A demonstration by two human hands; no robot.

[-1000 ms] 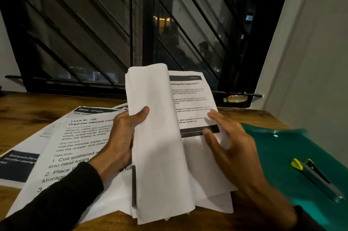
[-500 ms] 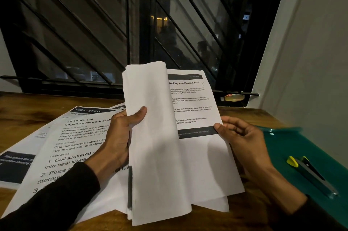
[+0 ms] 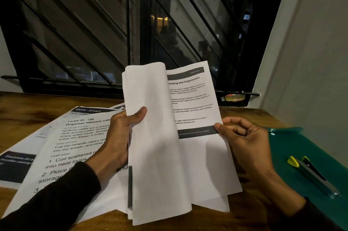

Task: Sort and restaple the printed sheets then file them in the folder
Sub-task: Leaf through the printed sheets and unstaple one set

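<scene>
Left hand gripping folded-back sheets above the desk, right hand pinching the printed page at its right edge, green folder lying right, stapler on it

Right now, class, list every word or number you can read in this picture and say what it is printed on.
"DESK / STUDY", "TASK ID 120", "Organize network cabl...", "TASK GOAL", "1 Coil scattered": flat sheet on the desk.
"...tocking and Organization", handwritten "5": held page, pinched by the right hand.
Held page's body text and footer bar: too small.
Dark-banded sheet at far left: blurred.
Left hand grips the folded-back blank pages: no text.
</scene>
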